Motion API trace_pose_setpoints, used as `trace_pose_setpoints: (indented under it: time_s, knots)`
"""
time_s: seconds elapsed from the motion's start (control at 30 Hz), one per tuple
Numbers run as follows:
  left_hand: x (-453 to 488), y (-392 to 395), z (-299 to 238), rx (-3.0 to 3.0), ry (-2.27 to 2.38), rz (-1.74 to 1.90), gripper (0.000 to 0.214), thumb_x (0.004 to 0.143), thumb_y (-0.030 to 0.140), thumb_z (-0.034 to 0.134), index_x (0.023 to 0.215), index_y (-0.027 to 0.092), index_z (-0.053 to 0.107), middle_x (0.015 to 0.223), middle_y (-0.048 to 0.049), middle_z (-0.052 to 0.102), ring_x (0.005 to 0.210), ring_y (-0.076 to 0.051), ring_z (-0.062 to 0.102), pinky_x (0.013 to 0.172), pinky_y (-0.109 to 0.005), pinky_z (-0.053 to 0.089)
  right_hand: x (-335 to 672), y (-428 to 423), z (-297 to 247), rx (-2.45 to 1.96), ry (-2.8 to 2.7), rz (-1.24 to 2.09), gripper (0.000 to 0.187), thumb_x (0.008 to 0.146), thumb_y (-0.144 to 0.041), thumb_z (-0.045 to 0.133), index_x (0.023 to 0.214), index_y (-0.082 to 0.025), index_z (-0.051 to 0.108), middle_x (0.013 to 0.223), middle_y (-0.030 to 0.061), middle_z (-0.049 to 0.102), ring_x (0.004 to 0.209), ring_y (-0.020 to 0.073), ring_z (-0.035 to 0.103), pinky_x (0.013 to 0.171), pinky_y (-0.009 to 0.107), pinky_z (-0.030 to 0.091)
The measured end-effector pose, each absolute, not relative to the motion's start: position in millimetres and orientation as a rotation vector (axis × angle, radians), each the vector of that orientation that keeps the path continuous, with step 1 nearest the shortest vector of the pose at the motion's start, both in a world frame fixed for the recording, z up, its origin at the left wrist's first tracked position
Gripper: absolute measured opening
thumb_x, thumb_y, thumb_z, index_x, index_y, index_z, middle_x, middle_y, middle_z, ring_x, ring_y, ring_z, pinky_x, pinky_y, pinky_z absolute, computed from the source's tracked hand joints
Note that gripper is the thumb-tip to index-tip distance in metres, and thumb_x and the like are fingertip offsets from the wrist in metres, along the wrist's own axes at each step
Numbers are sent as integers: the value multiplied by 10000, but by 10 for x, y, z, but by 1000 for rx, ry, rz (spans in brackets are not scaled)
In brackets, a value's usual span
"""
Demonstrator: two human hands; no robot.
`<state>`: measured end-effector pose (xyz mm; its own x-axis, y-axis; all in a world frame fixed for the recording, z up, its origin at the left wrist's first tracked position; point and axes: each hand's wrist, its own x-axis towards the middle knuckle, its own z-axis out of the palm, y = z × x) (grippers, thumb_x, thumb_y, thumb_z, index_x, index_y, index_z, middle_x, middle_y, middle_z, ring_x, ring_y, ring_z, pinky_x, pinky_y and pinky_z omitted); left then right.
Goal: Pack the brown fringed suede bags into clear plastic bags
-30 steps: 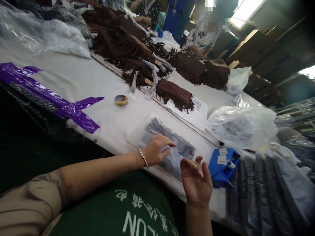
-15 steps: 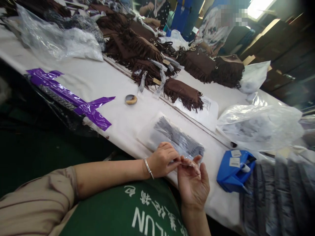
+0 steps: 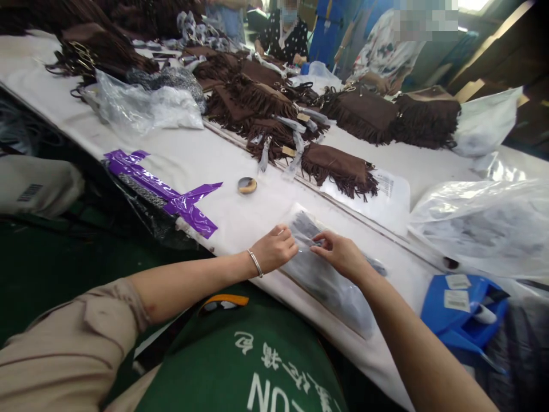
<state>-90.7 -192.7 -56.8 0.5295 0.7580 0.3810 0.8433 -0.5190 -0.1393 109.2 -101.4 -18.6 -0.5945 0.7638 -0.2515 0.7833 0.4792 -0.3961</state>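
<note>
A long white bench [image 3: 201,163] runs diagonally from upper left to lower right. At its near edge on the left lie two strips of purple tape [image 3: 160,191], crossing; the print on them is too blurred to read. Behind them sits one clear sack [image 3: 146,109] of grey cloth. One small round tin [image 3: 247,185] stands alone on bare cloth, with open room around it. Below, a green apron [image 3: 257,366] bears white characters and the letters "UN".

The left hand [image 3: 277,249], one bracelet [image 3: 255,263] on its wrist, and the right hand [image 3: 341,254] meet over one clear packet [image 3: 330,283] of dark grey cloth, which lies along the near edge. Each hand's fingers are pinched narrow on the packet's far end.

Beyond, brown fringed pieces [image 3: 343,166] overlap too much to count. One barcode sheet [image 3: 388,191] lies beside them, unreadable. Far right, a second sack [image 3: 484,226] lies above one blue dispenser [image 3: 461,315] with two white stickers. Two people [image 3: 377,48] work across the bench.
</note>
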Motion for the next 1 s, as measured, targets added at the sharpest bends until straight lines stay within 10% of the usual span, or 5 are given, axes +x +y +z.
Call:
trace_pose_setpoints:
  time_s: [0.37,0.73,1.0]
  knots:
    - [-176,-1853,-959,-2165,-1054,644,118,733,214,609,706,212,724,660,-65,667,777,-289,589,1052,-578,158,595,-778,-250,1259,2389,-97,195,769,-337,627,815,-154,676,879,140,693,855,254,647,729,340,439]
    - [-1009,-2081,-669,-2605,-1703,-565,304,936,283,431,1204,210,553,1255,-67,562,1242,-219,413,1102,-446,215,1298,-1075,-235,1558,2863,159,477,903,-420,469,1282,-132,473,1270,141,546,1171,265,487,1001,409,368]
    - [-869,-2120,-1018,-2598,-1687,-459,490,916,538,387,1343,301,426,1466,-13,350,1407,-255,144,1125,-543,112,1239,-1558,-1055,1007,3162,-294,702,884,-536,430,1457,-298,102,1494,14,253,1385,254,213,1145,505,113]
